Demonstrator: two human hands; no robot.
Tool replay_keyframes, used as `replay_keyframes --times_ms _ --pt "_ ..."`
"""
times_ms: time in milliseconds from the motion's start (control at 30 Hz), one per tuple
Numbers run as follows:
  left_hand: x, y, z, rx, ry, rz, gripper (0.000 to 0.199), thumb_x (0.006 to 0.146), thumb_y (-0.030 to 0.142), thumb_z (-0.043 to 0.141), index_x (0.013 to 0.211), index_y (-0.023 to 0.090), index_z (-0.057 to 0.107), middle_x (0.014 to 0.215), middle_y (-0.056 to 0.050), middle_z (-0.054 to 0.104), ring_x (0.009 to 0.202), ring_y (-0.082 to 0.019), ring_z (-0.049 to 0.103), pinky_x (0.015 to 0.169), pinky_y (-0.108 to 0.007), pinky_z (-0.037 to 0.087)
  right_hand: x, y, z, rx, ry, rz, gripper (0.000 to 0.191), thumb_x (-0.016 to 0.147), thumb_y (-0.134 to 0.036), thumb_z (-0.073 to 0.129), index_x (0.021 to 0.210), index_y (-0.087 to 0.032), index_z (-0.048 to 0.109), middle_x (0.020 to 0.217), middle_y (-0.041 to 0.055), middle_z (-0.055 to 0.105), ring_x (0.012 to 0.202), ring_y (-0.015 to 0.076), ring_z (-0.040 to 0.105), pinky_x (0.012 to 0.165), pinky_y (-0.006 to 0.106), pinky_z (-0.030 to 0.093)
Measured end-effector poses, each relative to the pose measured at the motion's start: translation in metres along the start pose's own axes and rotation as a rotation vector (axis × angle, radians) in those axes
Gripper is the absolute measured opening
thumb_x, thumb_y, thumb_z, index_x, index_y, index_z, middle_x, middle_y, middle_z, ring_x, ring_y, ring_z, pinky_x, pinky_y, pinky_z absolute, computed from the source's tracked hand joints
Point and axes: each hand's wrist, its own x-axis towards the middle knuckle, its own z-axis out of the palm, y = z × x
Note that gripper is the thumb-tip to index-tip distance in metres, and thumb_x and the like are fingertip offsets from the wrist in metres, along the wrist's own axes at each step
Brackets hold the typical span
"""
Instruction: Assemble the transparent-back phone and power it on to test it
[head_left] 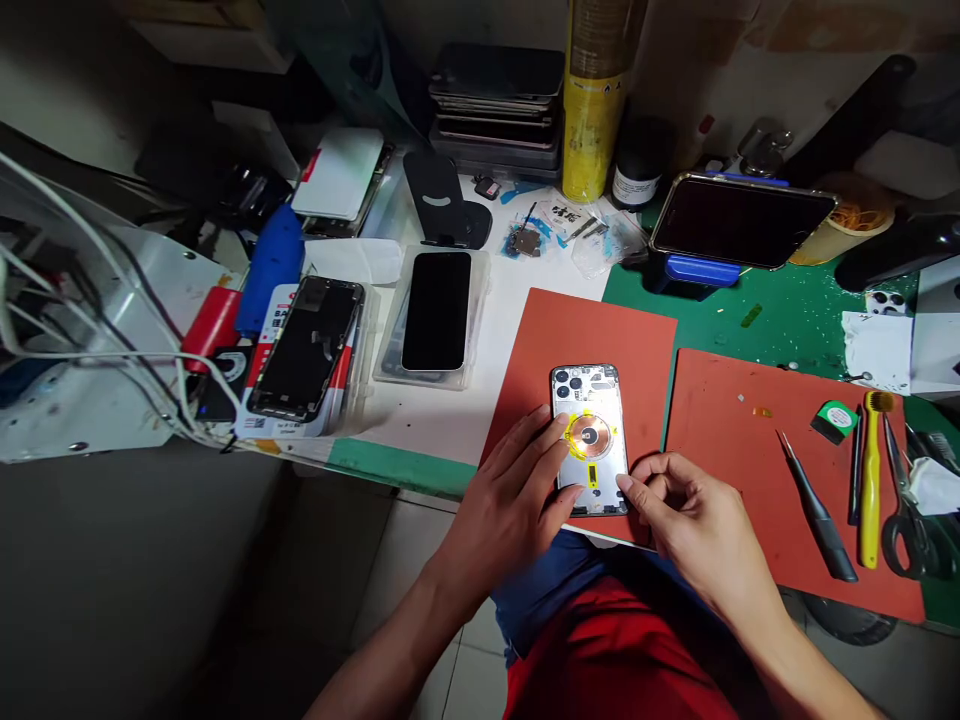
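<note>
A smartphone point(606, 465) lies on the red mat point(634, 325), its back facing up and exposed. Camera lenses sit at its top left, and a round copper charging coil point(590, 436) edged with yellow tape is at its middle. My left hand point(517, 485) rests along the phone's left edge, fingers stretched out and thumb spread near the bottom. At the lower right corner, my right hand point(694, 515) has its fingers curled, with the thumb on the phone's edge and the other fingertips partly hidden.
On the second mat point(735, 480) are a screwdriver point(821, 520), a yellow brush point(870, 490), scissors point(900, 530) and a green-and-white item point(834, 422). To the left lie a phone screen point(437, 310), another phone part point(309, 348) and cables point(142, 350). A phone on a stand point(742, 220) and a yellow can point(592, 130) stand behind.
</note>
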Motion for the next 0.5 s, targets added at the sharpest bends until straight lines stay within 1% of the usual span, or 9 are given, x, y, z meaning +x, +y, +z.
replay_keyframes --times_ms 167,267,333,433,500 --pt "0.000 0.000 -0.002 -0.049 -0.024 -0.023 0.055 0.099 0.017 0.064 0.151 0.016 0.046 0.155 -0.015 0.059 0.154 -0.030 0.045 0.122 -0.053 0.050 -0.005 0.001 0.001 0.029 0.015 -0.070 0.038 0.094 -0.060 0.068 0.099 -0.022 0.071 0.060 -0.0041 0.060 0.051 0.0133 0.052 0.051 0.025 0.042" --pt "-0.005 0.000 -0.002 -0.047 0.000 0.001 0.055 0.099 0.016 0.064 0.152 0.014 0.047 0.153 -0.016 0.060 0.154 -0.031 0.044 0.121 -0.054 0.050 -0.012 0.002 0.000 -0.016 0.068 -0.164 0.036 0.098 -0.055 0.064 0.103 -0.022 0.076 0.076 0.0017 0.071 0.055 0.0142 0.056 0.049 0.025 0.043" --pt "-0.010 -0.001 -0.002 -0.047 0.073 0.031 0.051 0.098 0.009 0.064 0.147 0.013 0.053 0.147 -0.017 0.065 0.151 -0.031 0.048 0.119 -0.053 0.053 -0.018 0.005 -0.004 -0.060 0.116 -0.231 0.033 0.100 -0.051 0.063 0.102 -0.022 0.078 0.084 0.0044 0.076 0.059 0.0160 0.062 0.051 0.026 0.048" --pt "-0.020 0.000 -0.002 -0.087 0.216 0.083 0.045 0.093 -0.001 0.064 0.136 0.014 0.062 0.132 -0.016 0.072 0.141 -0.030 0.058 0.111 -0.049 0.058 -0.029 0.012 -0.015 -0.115 0.151 -0.327 0.025 0.101 -0.043 0.066 0.100 -0.023 0.080 0.082 0.0040 0.076 0.065 0.0181 0.068 0.057 0.027 0.054" --pt "-0.024 0.001 -0.001 -0.105 0.251 0.110 0.041 0.091 -0.001 0.068 0.130 0.014 0.067 0.123 -0.014 0.075 0.134 -0.029 0.064 0.106 -0.046 0.061 -0.032 0.015 -0.024 -0.154 0.143 -0.420 0.018 0.101 -0.036 0.067 0.106 -0.024 0.079 0.089 0.0045 0.077 0.073 0.0189 0.072 0.062 0.027 0.057"
